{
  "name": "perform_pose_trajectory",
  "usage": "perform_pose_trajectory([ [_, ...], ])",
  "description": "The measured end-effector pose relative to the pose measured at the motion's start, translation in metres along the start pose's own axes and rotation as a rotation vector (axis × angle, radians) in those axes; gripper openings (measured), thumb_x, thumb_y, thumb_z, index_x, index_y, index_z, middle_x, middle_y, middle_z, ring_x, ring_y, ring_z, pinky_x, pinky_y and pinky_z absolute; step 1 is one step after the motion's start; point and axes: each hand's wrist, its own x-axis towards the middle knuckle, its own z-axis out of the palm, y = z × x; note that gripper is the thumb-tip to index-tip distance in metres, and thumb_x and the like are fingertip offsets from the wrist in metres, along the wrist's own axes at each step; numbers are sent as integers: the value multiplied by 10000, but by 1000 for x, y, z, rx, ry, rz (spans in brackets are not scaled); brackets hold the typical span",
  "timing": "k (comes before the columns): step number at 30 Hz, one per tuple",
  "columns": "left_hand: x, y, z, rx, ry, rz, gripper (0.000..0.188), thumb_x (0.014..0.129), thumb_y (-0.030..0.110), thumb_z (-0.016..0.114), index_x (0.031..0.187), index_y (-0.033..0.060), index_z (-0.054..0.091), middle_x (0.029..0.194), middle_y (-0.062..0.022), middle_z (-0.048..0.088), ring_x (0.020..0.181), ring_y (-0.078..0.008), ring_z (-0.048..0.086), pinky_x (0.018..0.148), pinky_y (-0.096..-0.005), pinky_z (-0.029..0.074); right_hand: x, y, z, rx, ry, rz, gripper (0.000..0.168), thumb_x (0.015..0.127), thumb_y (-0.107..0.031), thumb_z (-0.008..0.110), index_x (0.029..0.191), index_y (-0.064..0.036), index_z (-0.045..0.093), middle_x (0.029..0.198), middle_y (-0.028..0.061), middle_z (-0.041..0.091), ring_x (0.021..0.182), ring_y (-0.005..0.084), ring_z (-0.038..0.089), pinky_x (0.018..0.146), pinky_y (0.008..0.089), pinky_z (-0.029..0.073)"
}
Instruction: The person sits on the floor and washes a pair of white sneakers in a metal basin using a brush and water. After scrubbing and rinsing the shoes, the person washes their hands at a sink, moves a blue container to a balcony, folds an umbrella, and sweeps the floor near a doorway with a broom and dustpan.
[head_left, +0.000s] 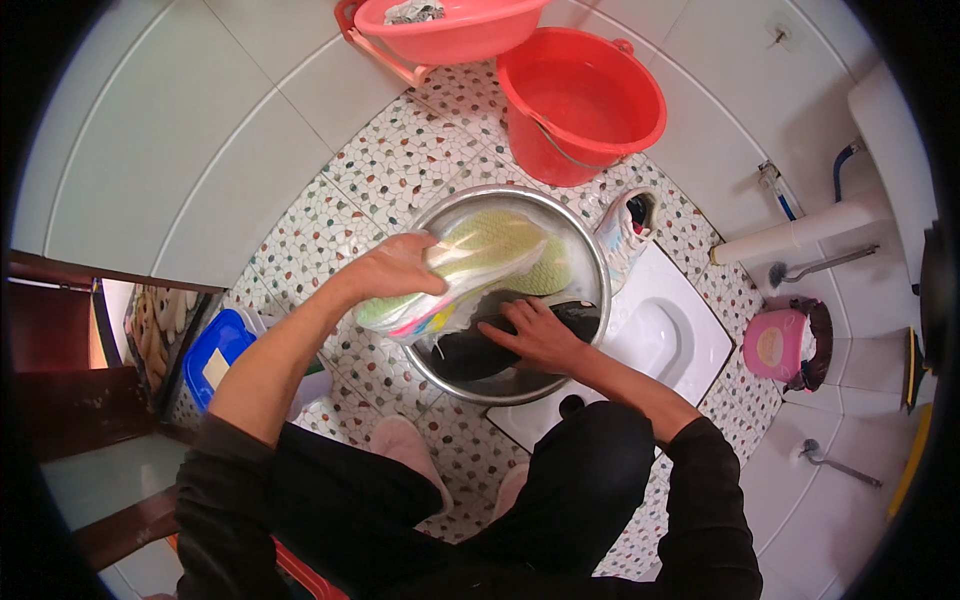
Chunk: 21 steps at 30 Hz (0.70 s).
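My left hand (397, 264) grips a wet shoe (491, 236) tilted over a round metal basin (514, 193). The shoe's yellow-green sole is turned up, and its white side carries pink, yellow and blue patches. Part of it looks blurred. A second yellow-green patch shows beside it, but I cannot tell whether it belongs to another shoe. Inside the basin lies a black item (465, 352), its kind unclear. My right hand (544, 334) rests on that item with fingers spread, the thumb apart from them.
A white sneaker (621, 236) sits right of the basin, beside a white squat toilet (697, 330). Beyond stand a red bucket (570, 161) and a pink basin (450, 41). A blue-lidded container (221, 345) is at left, a pink bin (772, 345) at right.
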Motion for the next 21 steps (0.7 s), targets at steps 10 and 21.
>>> perform_pose_trajectory([
  [10, -24, -2, -37, -168, 55, -101, 648, 612, 309, 651, 1128, -64, 527, 1003, -177, 602, 882, -223, 584, 782, -299, 456, -7, 10, -32, 192, 207, 213, 889, 475, -168, 784, 1282, -122, 413, 1135, 180, 432, 1049, 354, 440, 927, 434, 346],
  [21, -62, -30, -52, -978, 48, -173, 546, 711, 176, 626, 1161, -91, 472, 1026, -142, 578, 893, -172, 579, 821, -263, 468, 0, 46, -50, 655, 474, 563, 908, 559, -224, 823, 1313, -56, 346, 1199, 176, 442, 1131, 318, 433, 992, 366, 334],
])
